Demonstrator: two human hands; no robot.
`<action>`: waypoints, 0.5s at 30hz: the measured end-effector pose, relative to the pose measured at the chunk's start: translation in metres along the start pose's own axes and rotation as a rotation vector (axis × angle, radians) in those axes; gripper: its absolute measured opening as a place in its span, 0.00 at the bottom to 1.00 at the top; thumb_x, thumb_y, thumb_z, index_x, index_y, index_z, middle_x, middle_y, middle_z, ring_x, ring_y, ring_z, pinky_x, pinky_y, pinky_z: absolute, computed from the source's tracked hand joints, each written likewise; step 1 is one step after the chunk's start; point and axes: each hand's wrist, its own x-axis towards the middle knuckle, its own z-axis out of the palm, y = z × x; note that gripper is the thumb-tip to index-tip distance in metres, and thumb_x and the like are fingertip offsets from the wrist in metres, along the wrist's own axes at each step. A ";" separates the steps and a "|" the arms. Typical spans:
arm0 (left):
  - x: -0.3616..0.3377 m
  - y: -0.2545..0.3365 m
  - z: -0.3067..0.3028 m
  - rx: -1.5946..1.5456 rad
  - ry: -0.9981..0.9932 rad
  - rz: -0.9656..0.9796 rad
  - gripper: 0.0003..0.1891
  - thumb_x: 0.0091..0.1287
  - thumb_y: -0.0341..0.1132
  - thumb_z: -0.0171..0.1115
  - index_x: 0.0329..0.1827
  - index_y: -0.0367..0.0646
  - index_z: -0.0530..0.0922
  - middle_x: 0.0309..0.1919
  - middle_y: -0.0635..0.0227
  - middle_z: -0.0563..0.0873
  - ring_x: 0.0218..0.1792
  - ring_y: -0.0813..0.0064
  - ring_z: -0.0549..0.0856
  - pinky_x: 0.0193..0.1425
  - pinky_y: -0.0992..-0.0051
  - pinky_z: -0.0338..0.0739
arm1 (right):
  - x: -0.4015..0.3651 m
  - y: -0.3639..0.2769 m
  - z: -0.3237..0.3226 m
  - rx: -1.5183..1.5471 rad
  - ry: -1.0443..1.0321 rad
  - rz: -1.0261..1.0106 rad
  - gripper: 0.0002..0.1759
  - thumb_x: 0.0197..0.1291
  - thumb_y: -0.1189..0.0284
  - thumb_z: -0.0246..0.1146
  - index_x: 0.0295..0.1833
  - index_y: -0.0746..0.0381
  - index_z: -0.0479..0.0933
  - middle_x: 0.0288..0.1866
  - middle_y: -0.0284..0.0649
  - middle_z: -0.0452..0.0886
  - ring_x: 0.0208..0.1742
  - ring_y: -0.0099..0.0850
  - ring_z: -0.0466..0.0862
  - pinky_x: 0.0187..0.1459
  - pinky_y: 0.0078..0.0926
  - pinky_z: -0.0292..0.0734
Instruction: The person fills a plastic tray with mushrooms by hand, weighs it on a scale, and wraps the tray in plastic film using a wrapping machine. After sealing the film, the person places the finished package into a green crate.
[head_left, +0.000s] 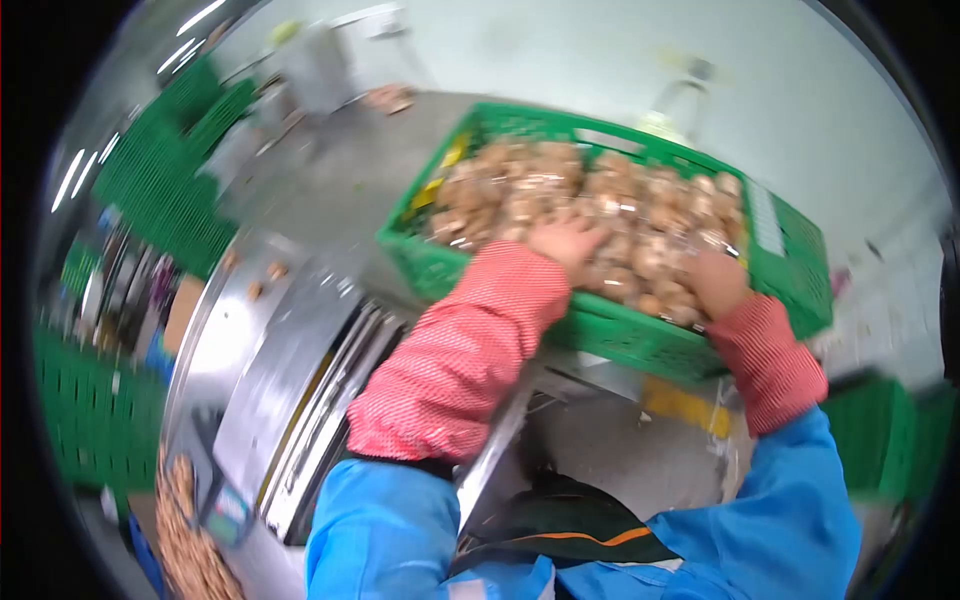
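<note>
A green plastic crate (640, 345) holds several clear-wrapped packs of brownish mushrooms (650, 235). My left hand (568, 243) lies over the packs near the middle of the crate, palm down, with its fingers apart. At the crate's right end, my right hand (717, 283) reaches down against a wrapped pack. Its fingertips are smeared by motion and partly hidden, so its grip does not show. Red-and-white checked sleeve covers and blue sleeves are on both arms.
Left of me stands a metal wrapping machine or worktop (290, 370) with a scale-like device (222, 490) and loose mushrooms (190, 520) near it. Green crates (160, 170) are stacked at the left, and another (868, 435) stands at the lower right. A pale wall (560, 50) rises behind.
</note>
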 end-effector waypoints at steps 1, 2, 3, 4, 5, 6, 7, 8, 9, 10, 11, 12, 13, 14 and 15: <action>-0.005 -0.011 0.014 -0.102 0.325 0.108 0.39 0.49 0.47 0.71 0.67 0.50 0.70 0.61 0.58 0.76 0.64 0.56 0.72 0.67 0.57 0.68 | 0.006 -0.008 0.005 -0.023 0.111 0.234 0.09 0.57 0.69 0.60 0.41 0.63 0.75 0.30 0.45 0.81 0.32 0.45 0.84 0.34 0.44 0.79; -0.019 -0.010 0.011 -0.148 0.541 0.146 0.35 0.49 0.45 0.71 0.63 0.46 0.72 0.54 0.55 0.78 0.58 0.54 0.75 0.62 0.59 0.72 | 0.007 -0.018 -0.004 -0.005 0.205 0.237 0.08 0.59 0.69 0.60 0.41 0.61 0.74 0.35 0.46 0.82 0.35 0.46 0.83 0.35 0.43 0.79; -0.051 0.003 -0.010 -0.250 0.579 0.083 0.29 0.52 0.42 0.70 0.58 0.45 0.75 0.45 0.57 0.80 0.51 0.54 0.77 0.56 0.59 0.74 | 0.006 -0.044 -0.027 0.146 0.437 0.083 0.09 0.60 0.71 0.60 0.45 0.62 0.75 0.38 0.48 0.82 0.37 0.46 0.83 0.37 0.42 0.78; -0.079 0.007 -0.013 -0.324 0.686 0.081 0.24 0.54 0.40 0.69 0.54 0.44 0.76 0.41 0.58 0.79 0.48 0.55 0.78 0.53 0.60 0.75 | 0.007 -0.077 -0.050 0.195 0.566 -0.064 0.10 0.60 0.73 0.60 0.47 0.63 0.75 0.37 0.49 0.81 0.36 0.45 0.82 0.36 0.40 0.77; -0.113 0.009 -0.013 -0.385 0.798 0.094 0.20 0.56 0.38 0.68 0.51 0.44 0.77 0.37 0.60 0.79 0.46 0.56 0.79 0.50 0.61 0.75 | 0.006 -0.113 -0.071 0.254 0.699 -0.199 0.12 0.60 0.75 0.61 0.50 0.64 0.75 0.36 0.49 0.80 0.35 0.45 0.82 0.36 0.39 0.76; -0.156 0.012 -0.014 -0.420 0.851 0.066 0.16 0.57 0.36 0.67 0.48 0.44 0.79 0.35 0.60 0.79 0.43 0.57 0.79 0.47 0.62 0.75 | 0.001 -0.148 -0.086 0.382 0.662 -0.317 0.13 0.60 0.77 0.61 0.51 0.64 0.76 0.35 0.48 0.79 0.33 0.44 0.81 0.35 0.37 0.75; -0.194 0.013 -0.015 -0.456 0.905 0.055 0.13 0.59 0.35 0.67 0.46 0.44 0.80 0.33 0.61 0.79 0.41 0.59 0.80 0.44 0.64 0.75 | -0.002 -0.184 -0.098 0.497 0.620 -0.428 0.14 0.59 0.79 0.61 0.52 0.65 0.76 0.33 0.48 0.78 0.32 0.44 0.80 0.35 0.36 0.74; -0.239 0.010 -0.015 -0.481 0.938 0.019 0.10 0.60 0.33 0.66 0.44 0.43 0.81 0.32 0.61 0.80 0.39 0.59 0.80 0.42 0.65 0.76 | -0.004 -0.225 -0.106 0.582 0.582 -0.513 0.12 0.59 0.80 0.61 0.49 0.66 0.77 0.33 0.47 0.77 0.32 0.43 0.79 0.34 0.35 0.73; -0.286 0.005 -0.017 -0.515 0.972 -0.006 0.08 0.61 0.32 0.65 0.42 0.43 0.81 0.31 0.60 0.80 0.37 0.60 0.81 0.39 0.66 0.76 | -0.007 -0.262 -0.117 0.655 0.536 -0.589 0.10 0.59 0.80 0.60 0.47 0.66 0.77 0.32 0.47 0.77 0.31 0.43 0.79 0.34 0.34 0.73; -0.339 -0.002 -0.022 -0.473 0.992 -0.145 0.07 0.62 0.31 0.65 0.42 0.42 0.81 0.30 0.61 0.81 0.35 0.60 0.81 0.39 0.67 0.77 | -0.009 -0.304 -0.124 0.766 0.412 -0.625 0.08 0.58 0.81 0.60 0.44 0.66 0.78 0.32 0.46 0.77 0.31 0.42 0.79 0.33 0.34 0.73; -0.393 -0.009 -0.024 -0.439 1.004 -0.275 0.06 0.62 0.30 0.64 0.41 0.41 0.82 0.30 0.61 0.82 0.33 0.60 0.82 0.39 0.67 0.77 | -0.007 -0.349 -0.131 0.845 0.459 -0.767 0.08 0.57 0.81 0.61 0.43 0.66 0.78 0.31 0.46 0.76 0.30 0.43 0.78 0.33 0.34 0.72; -0.443 -0.020 -0.012 -0.454 1.117 -0.439 0.05 0.64 0.28 0.62 0.41 0.40 0.81 0.30 0.62 0.83 0.33 0.65 0.83 0.40 0.70 0.78 | -0.007 -0.393 -0.141 0.924 0.367 -0.833 0.08 0.56 0.81 0.61 0.42 0.67 0.77 0.31 0.46 0.76 0.30 0.43 0.78 0.32 0.34 0.72; -0.494 -0.030 -0.004 -0.498 1.237 -0.627 0.05 0.65 0.29 0.60 0.40 0.38 0.81 0.30 0.66 0.83 0.33 0.74 0.82 0.39 0.73 0.77 | -0.008 -0.438 -0.151 0.960 0.298 -0.895 0.07 0.56 0.81 0.62 0.42 0.67 0.77 0.32 0.46 0.77 0.31 0.43 0.79 0.33 0.33 0.73; -0.551 -0.041 0.000 -0.551 1.277 -0.883 0.05 0.68 0.29 0.58 0.40 0.37 0.81 0.29 0.70 0.82 0.32 0.79 0.80 0.38 0.76 0.75 | -0.007 -0.486 -0.159 1.058 0.309 -0.985 0.07 0.56 0.81 0.62 0.41 0.66 0.78 0.33 0.46 0.79 0.32 0.43 0.80 0.34 0.33 0.74; -0.606 -0.059 0.011 -0.462 1.469 -0.987 0.04 0.65 0.26 0.60 0.37 0.37 0.81 0.27 0.67 0.83 0.30 0.77 0.81 0.36 0.77 0.76 | -0.004 -0.532 -0.165 1.082 0.278 -1.052 0.05 0.57 0.79 0.62 0.41 0.66 0.78 0.34 0.47 0.80 0.34 0.44 0.81 0.36 0.33 0.76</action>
